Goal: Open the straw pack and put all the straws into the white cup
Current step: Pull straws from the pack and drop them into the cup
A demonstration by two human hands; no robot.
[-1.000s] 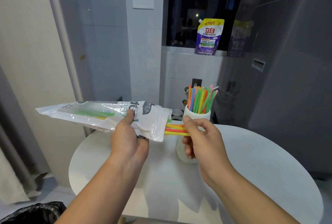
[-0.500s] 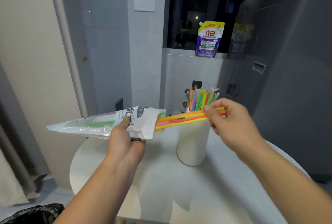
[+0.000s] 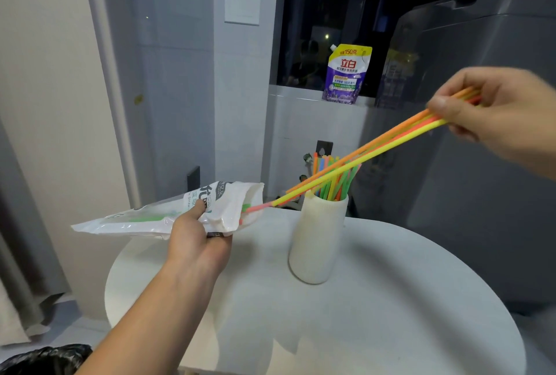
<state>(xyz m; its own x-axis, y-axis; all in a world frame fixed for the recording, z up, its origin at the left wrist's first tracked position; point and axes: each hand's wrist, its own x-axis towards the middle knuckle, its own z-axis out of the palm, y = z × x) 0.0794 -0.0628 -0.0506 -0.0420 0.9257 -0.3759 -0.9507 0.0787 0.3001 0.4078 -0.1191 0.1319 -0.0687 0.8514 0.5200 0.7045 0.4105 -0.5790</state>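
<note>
Bare left hand [image 3: 198,242], bare right hand [image 3: 499,115], forearms uncovered

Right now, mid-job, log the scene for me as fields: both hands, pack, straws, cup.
left hand: grips the straw pack near its open mouth, above the table
right hand: pinches the pulled straws, raised up and to the right of the white cup
pulled straws: orange and yellow ends clear of the pack; a pink end lies at its mouth
pack contents: green straws show through the film
white cup: upright on the table, standing straws in it
task state: unfinished
</note>
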